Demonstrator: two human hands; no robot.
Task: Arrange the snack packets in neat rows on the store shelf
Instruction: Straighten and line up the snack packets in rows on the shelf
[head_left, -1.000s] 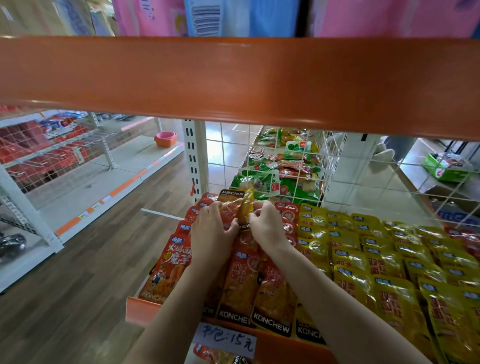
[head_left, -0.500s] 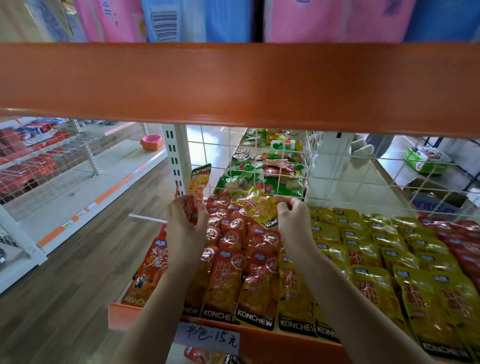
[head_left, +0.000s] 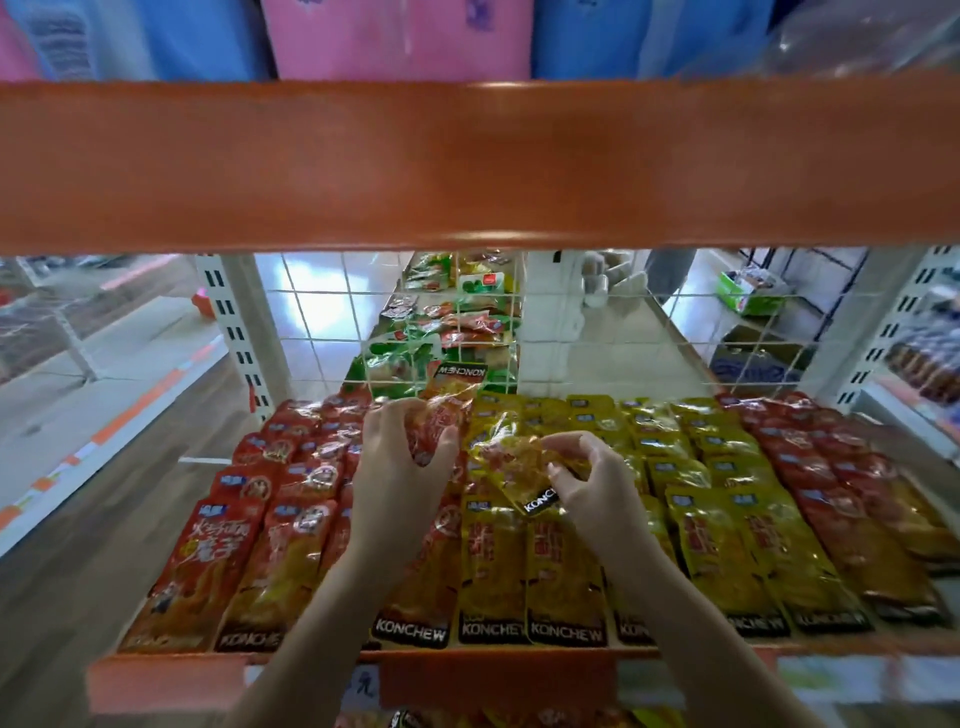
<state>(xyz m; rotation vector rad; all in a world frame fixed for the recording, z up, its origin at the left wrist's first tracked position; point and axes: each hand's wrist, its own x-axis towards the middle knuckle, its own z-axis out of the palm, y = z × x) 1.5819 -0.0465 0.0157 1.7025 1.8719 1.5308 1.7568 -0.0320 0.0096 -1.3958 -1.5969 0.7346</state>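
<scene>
Snack packets lie in overlapping rows on the orange-edged shelf (head_left: 171, 680): red rows (head_left: 291, 525) on the left, yellow rows (head_left: 727, 519) in the middle, darker red rows (head_left: 857, 499) on the right. My left hand (head_left: 400, 462) grips an orange-red packet (head_left: 441, 410) stood upside down near the back. My right hand (head_left: 592, 483) pinches a yellow packet (head_left: 514, 467), tilted above the yellow rows, its black KONCHEW end toward me.
A thick orange beam (head_left: 467, 166) of the shelf above spans the view. A white wire grid (head_left: 571, 332) backs the shelf, with green packets (head_left: 405, 358) behind it. White uprights (head_left: 239, 332) stand at both sides. A wood-floor aisle (head_left: 78, 519) lies to the left.
The view has shifted and come closer. My left hand moved right with its orange-red packet toward the centre back. My right hand pulled the yellow packet nearer and lower.
</scene>
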